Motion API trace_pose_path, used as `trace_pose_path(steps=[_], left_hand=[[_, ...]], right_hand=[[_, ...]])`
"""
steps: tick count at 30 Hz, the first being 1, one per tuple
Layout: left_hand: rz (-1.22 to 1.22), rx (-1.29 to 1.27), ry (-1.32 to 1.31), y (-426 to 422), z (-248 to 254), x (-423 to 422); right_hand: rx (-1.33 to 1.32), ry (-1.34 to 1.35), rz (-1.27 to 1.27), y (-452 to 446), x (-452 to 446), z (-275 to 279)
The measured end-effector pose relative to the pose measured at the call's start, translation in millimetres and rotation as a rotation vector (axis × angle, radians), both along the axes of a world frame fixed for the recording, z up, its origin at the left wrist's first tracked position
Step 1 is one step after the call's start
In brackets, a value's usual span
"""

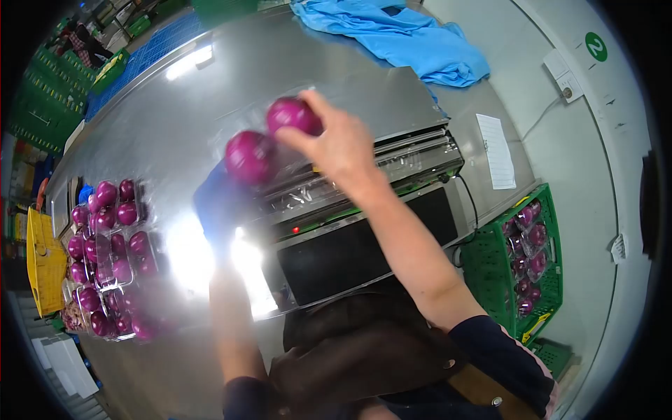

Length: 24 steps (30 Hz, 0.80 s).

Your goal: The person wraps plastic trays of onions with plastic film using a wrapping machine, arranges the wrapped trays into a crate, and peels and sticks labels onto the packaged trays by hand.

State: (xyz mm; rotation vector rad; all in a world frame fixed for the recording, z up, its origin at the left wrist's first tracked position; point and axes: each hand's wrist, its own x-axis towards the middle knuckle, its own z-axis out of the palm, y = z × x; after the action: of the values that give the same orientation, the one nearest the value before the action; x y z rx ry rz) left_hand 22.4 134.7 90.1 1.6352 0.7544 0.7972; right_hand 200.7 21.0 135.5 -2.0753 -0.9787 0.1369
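Observation:
Above the steel table, my bare right hand (336,143) has thumb and fingers closed round a red onion (292,116). A second red onion (250,157) sits right beside it. Faint clear plastic shows around the pair, but motion blur hides its shape. My left hand (220,199), in a blue glove, is smeared by motion just below the second onion, so its fingers and any grip cannot be made out. Under my right forearm lies a wrapping machine (364,231) with a roller, clear film and a dark flat plate; a small red light glows on it.
Clear trays of red onions (105,245) crowd the steel table's (154,105) left side, near a yellow crate (43,266). A green crate (483,280) with packed onions stands at right. Blue cloth (399,38) and a paper sheet (495,150) lie at the back and right.

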Motion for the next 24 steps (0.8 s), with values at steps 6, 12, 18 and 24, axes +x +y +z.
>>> trace_pose_path(steps=[6,12,18,24], left_hand=[[-0.204,-0.227,0.235,1.2,-5.8,78.3],[-0.339,0.475,0.367,10.7,1.5,3.6],[-0.501,1.564,0.682,-3.2,4.7,11.5],[-0.362,0.268,0.622,-25.3,-16.8,-41.3]], right_hand=[[-0.217,-0.02,-0.081,-40.3,70.7,-21.7],[-0.179,-0.222,0.368,-133.7,139.9,-26.9],[-0.385,-0.61,0.799,-152.3,182.4,-45.6],[-0.236,0.395,0.559,-224.7,175.5,-25.3]])
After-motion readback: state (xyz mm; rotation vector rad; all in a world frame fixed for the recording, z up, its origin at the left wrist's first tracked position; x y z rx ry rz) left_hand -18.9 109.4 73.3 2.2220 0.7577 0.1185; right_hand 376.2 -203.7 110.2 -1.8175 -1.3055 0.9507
